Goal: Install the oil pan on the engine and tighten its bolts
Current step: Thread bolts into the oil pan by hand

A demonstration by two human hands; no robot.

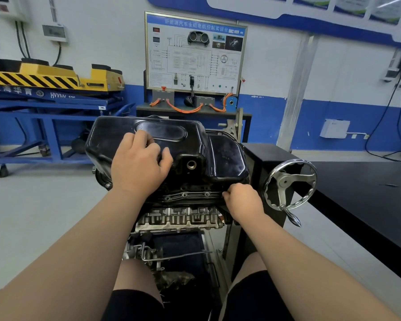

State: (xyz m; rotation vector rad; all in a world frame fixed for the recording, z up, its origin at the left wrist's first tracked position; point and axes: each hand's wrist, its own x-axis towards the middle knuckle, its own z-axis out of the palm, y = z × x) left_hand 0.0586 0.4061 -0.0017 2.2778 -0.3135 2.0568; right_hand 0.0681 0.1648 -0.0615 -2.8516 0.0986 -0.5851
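Left hand (pixel 140 163) lies on top of the oil pan (pixel 225 156), fingers loosely bent, pressing down, gripping nothing. Right hand (pixel 242 200) clenched at the pan's near right corner, fingertips pinching the rim; whether a bolt sits between them cannot be told. Pan is black, upside down, seated on the engine (pixel 178 216), which hangs in a stand. Drain hole (pixel 191 164) faces the person, just beside the left thumb. Open bolt holes (pixel 184 195) show along the near rim between the hands. Chrome handwheel (pixel 289 184) just right of the right hand. Black table (pixel 368 193) further right. Wiring display board (pixel 195 52) against the back wall; blue and yellow lift (pixel 44 89) at left.
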